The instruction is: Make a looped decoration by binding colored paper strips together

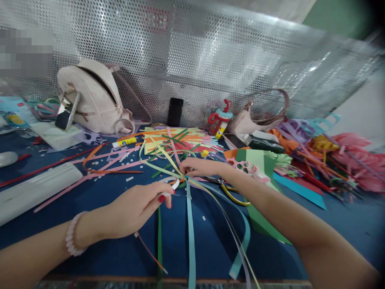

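Colourful paper strips spread out like spokes from one meeting point in the middle of the table. My right hand [200, 166] is closed at that point, its fingertips pinching the strips where they cross. My left hand [141, 206], with a beaded bracelet, pinches a curled white paper strip [176, 183] just left of the crossing. A light blue strip [190, 228] runs straight toward the front edge, and a dark green strip [159, 241] hangs to its left. Another pale blue strip [246, 228] bends out to the right. Scissors [233, 195] with yellow handles lie beneath my right forearm.
Cut strips [177, 138] are piled behind my hands, near a yellow glue stick [124, 142]. A backpack [93, 96], a black phone [175, 112], a red cup [218, 120] and a handbag [249, 118] stand along the back. Green paper sheets [261, 212] and coloured scraps lie right.
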The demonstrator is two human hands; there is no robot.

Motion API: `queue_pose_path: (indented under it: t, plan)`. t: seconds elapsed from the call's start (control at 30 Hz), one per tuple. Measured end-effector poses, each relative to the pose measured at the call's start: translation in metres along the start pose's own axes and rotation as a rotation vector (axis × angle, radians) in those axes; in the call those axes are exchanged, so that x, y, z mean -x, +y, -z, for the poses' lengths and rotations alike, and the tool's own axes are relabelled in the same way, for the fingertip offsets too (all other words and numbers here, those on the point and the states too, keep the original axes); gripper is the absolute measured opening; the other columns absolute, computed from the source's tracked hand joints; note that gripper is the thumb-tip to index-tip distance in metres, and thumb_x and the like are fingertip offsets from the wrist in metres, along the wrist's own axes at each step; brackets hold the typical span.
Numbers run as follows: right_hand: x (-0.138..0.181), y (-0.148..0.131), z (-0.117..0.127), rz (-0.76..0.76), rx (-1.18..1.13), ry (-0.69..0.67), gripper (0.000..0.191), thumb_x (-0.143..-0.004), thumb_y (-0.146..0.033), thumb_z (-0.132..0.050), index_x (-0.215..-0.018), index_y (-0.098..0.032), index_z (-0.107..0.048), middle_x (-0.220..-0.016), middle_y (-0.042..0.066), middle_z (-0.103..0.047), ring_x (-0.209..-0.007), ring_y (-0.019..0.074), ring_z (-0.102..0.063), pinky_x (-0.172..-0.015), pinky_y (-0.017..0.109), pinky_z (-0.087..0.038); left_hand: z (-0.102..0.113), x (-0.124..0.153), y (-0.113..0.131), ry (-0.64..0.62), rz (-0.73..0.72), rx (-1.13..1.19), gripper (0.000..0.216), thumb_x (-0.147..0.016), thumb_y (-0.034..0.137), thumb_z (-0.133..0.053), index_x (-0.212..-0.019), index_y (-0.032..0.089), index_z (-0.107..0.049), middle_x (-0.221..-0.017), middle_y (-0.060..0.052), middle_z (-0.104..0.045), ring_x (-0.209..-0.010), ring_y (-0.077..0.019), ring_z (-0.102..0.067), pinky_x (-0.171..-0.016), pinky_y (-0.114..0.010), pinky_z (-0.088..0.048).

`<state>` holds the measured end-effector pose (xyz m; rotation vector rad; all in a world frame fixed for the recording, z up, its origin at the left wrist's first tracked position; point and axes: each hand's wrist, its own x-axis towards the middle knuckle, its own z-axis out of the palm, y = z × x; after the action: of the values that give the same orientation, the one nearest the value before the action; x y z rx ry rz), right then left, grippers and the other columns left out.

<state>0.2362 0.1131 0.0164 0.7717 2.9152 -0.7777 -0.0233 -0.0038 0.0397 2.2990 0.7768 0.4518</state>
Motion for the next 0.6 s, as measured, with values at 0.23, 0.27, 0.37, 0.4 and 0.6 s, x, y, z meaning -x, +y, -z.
queue_pose_path:
  t: [0.23,0.27,0.37,0.4,0.6]
  plan:
    - [-0.001,0.003,0.0,-0.042,-0.016,0.012,0.003,-0.077,-0.013,-0.052,-0.079,-0.015,-0.053,-0.08,0.0,-0.05,-0.068,0.011,-0.044,-0.062,0.022,-0.036,-0.003,0.0,-0.004,0.005,0.066,-0.051,0.025,-0.094,0.025,-0.024,-0.103,0.022,-0.047,-0.086,0.001,-0.061,-0.053,-0.0095,-0.045,-0.057,-0.023,-0.037]
    - [-0.001,0.002,-0.001,-0.051,-0.014,0.023,0.002,-0.077,-0.013,-0.053,-0.078,-0.015,-0.053,-0.079,0.0,-0.05,-0.068,0.0109,-0.044,-0.062,0.022,-0.036,-0.003,0.0,-0.004,0.008,0.061,-0.05,0.025,-0.094,0.025,-0.024,-0.103,0.022,-0.047,-0.086,0.001,-0.061,-0.053,-0.0097,-0.046,-0.058,-0.023,-0.037]
    - [-0.001,-0.002,-0.003,-0.085,0.0,0.07,0.003,-0.076,-0.012,-0.053,-0.075,-0.015,-0.053,-0.078,0.0,-0.051,-0.068,0.0112,-0.045,-0.062,0.022,-0.037,-0.004,0.0,-0.005,0.021,0.047,-0.042,0.024,-0.094,0.023,-0.025,-0.101,0.022,-0.048,-0.086,0.001,-0.06,-0.057,-0.01,-0.047,-0.06,-0.023,-0.037]
    - [0.0,-0.004,-0.003,-0.1,0.009,0.097,0.003,-0.077,-0.012,-0.052,-0.076,-0.015,-0.053,-0.078,0.0,-0.052,-0.069,0.0118,-0.046,-0.064,0.022,-0.038,-0.003,0.0,-0.005,0.033,0.042,-0.038,0.024,-0.094,0.023,-0.025,-0.1,0.022,-0.049,-0.086,0.001,-0.059,-0.06,-0.0102,-0.048,-0.061,-0.023,-0.038]
    - [0.033,-0.019,0.004,-0.247,0.12,0.305,0.011,-0.085,-0.018,-0.041,-0.086,-0.017,-0.052,-0.091,0.005,-0.056,-0.084,0.0161,-0.05,-0.077,0.028,-0.038,-0.005,0.0,-0.007,0.097,0.034,0.058,0.023,-0.095,0.025,-0.026,-0.108,0.021,-0.045,-0.089,0.0,-0.057,-0.055,-0.0084,-0.043,-0.055,-0.021,-0.038]
